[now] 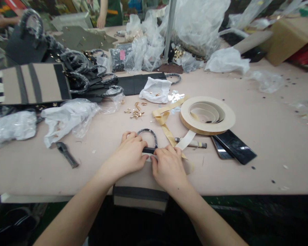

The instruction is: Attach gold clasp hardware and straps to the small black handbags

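At the table's front edge lies a beige bag panel with dark stripes, its lower end hanging over the edge. A dark wrapped handle rises from its black top band. My left hand is closed on that top edge, fingers over the band and thumb near the middle. My right hand grips the same edge just to the right, its thumb almost meeting the left one. A pale tape strip runs from the tape roll to my right hand; its end is hidden there.
Brass fittings lie beyond my hands. Two phones and a cutter knife are at right, a dark tool at left. Yellowish backing strip curls by the roll. Handled bag panels pile up at far left.
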A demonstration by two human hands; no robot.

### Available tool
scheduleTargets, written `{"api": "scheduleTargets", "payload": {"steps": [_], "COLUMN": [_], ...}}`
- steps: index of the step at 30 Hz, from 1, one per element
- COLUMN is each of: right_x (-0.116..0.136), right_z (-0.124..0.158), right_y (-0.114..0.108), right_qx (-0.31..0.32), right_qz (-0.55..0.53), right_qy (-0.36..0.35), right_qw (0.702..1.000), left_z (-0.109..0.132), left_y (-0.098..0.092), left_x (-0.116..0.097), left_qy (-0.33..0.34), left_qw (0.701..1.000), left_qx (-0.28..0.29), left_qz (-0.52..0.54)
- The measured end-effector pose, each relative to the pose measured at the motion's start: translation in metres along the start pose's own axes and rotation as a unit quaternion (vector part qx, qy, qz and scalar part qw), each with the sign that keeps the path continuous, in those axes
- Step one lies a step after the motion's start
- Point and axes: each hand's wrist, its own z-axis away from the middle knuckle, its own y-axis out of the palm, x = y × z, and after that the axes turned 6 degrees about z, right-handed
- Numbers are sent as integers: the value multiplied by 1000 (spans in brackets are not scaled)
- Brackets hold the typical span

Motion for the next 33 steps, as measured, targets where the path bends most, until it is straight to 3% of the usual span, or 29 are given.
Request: {"api": "scheduleTargets", "payload": {"steps": [8,12,15,21,27,33], "right_x": [-17,-27,-30,-44,-43,-23], "right_z": [-1,5,12,20,20,13], "right_y": [10,17,15,9,10,8], "right_qx": [-30,-72,-76,-86,-67,-49], "right_qz": [-48,-59,-89,-174,-170,-160], "right_qy": [-97,-204,-239,-163,-139,-58], "right_qw": [994,975,964,967,973,984], "left_z": [-23,-23,-20,-12,-8,13], "left_y": [10,9,11,11,-7,-14], "left_x": [8,5,6,16,22,20], "left_qy": [-58,-65,-55,-22,20,22], "left_qw": [993,993,993,991,975,986], "left_qx": [66,61,59,49,98,29], "left_qz": [84,75,85,124,198,164]}}
